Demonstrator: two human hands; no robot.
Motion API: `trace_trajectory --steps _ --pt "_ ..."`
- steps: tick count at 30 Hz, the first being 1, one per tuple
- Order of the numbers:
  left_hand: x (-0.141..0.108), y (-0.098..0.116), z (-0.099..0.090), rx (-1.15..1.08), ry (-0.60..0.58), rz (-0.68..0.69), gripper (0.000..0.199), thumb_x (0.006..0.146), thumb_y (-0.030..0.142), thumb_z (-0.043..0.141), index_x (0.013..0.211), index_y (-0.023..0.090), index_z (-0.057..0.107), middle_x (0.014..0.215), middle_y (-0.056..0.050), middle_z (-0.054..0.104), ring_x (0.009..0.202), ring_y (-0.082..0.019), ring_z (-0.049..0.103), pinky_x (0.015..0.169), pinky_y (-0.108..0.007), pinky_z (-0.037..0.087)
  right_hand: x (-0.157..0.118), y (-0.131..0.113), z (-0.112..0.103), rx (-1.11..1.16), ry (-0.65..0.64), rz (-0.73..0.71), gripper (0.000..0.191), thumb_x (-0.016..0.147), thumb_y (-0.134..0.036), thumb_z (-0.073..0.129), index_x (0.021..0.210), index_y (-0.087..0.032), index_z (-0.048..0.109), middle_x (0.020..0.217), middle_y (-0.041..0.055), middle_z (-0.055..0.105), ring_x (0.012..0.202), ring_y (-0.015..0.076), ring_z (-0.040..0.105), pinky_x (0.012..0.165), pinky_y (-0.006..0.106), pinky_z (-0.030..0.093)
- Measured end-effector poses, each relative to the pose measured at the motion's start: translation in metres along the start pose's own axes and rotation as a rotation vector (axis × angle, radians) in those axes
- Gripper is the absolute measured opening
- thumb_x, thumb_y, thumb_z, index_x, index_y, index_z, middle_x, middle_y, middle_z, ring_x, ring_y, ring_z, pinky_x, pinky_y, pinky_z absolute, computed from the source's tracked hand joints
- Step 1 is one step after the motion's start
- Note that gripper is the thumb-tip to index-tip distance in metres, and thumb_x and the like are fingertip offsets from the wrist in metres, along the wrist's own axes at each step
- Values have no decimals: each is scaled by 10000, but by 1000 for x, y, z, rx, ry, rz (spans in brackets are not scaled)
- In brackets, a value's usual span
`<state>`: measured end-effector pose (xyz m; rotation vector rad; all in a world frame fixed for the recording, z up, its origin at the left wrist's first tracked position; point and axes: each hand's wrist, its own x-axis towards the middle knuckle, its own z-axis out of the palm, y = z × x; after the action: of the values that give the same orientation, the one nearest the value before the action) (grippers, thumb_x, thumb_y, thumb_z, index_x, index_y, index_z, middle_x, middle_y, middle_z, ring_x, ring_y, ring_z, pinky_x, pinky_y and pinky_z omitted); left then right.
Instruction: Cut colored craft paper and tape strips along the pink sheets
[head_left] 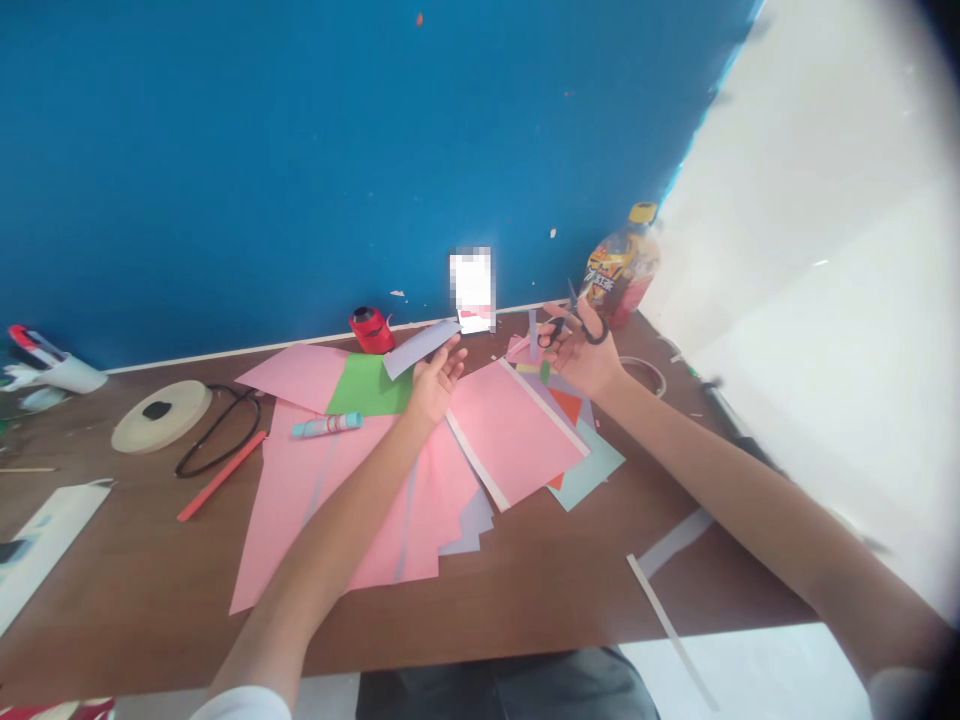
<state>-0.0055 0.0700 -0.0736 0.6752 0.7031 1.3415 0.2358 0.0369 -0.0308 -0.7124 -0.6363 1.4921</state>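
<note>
My left hand (439, 378) is over the middle of the desk, palm partly up. A lavender paper piece (417, 349) lies against its thumb and seems pinched there, above a green sheet (367, 386). At the right, my right hand (586, 350) holds black-handled scissors (596, 326), fingers through the loops and blades pointing up. A narrow lavender strip (533, 335) shows just left of that hand. Between the hands lies a pink sheet with white edge strips (517, 425). Larger pink paper (292, 500) is spread under my left forearm, with a glue stick (327, 425) on it.
A red tape roll (371, 330) and a lit phone (472, 290) stand by the blue wall. A drink bottle (621, 265) stands at the right corner. To the left are a cream tape roll (161, 417), a black cord (217, 455) and a white pen cup (77, 373).
</note>
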Motion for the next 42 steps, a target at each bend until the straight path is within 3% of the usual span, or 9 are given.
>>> trace_trajectory --steps 5,9,14,17,22,29,34,39,42 --pt "2 3 -1 -55 70 -98 267 1012 311 467 880 163 645 858 -47 737 729 -93 674 701 -214 510 1 -2 -3 -96 87 -130 502 793 -731 589 1013 -281 610 718 4 624 644 153 583 489 263 429" --pt "0 10 1 -20 24 -113 392 973 460 494 696 188 544 583 16 543 516 -78 509 552 -207 423 3 -1 -5 -186 177 -179 547 813 -781 496 961 -266 602 721 25 615 672 163 593 505 268 428" --pt "-5 12 5 163 -77 -31 267 898 403 508 1019 218 659 716 -2 623 492 -81 463 465 -221 317 2 4 -2 -346 159 -186 551 807 -796 455 948 -273 554 832 56 647 784 204 620 547 294 456" --pt "-9 4 5 415 -174 53 269 878 392 538 1045 219 659 749 -20 663 551 -105 527 472 -217 320 4 6 -1 -394 111 -150 471 798 -724 539 949 -278 526 879 52 650 798 202 607 557 290 446" --pt "-18 -10 10 817 -327 224 175 885 267 549 952 203 698 944 -61 715 869 -159 641 755 -247 467 14 13 -11 -650 211 -224 561 706 -519 749 1130 -298 456 991 18 636 842 176 598 587 263 434" --pt "-3 -25 29 989 -284 275 188 823 144 593 926 231 724 950 -58 706 912 -225 629 897 -342 453 11 23 -18 -1273 170 -420 526 851 -398 565 1295 -196 371 1053 94 658 911 239 619 819 379 466" --pt "21 -41 47 1113 -214 301 163 754 133 696 887 219 733 865 -79 600 973 -288 577 975 -398 405 1 25 -12 -1384 147 -278 433 892 -380 523 1283 -213 443 974 83 719 879 278 659 799 389 463" --pt "31 -59 63 1190 -202 387 41 795 158 677 796 200 681 941 -123 560 1093 -343 526 998 -414 383 1 23 -11 -1523 200 -290 358 887 -386 535 1213 -235 541 967 102 735 917 340 664 800 428 466" --pt "33 -65 69 1189 -203 385 127 830 159 629 710 202 622 925 -121 570 1059 -323 541 975 -398 396 2 22 -13 -1545 239 -276 361 892 -399 527 1216 -242 550 968 105 738 910 345 669 791 432 475"
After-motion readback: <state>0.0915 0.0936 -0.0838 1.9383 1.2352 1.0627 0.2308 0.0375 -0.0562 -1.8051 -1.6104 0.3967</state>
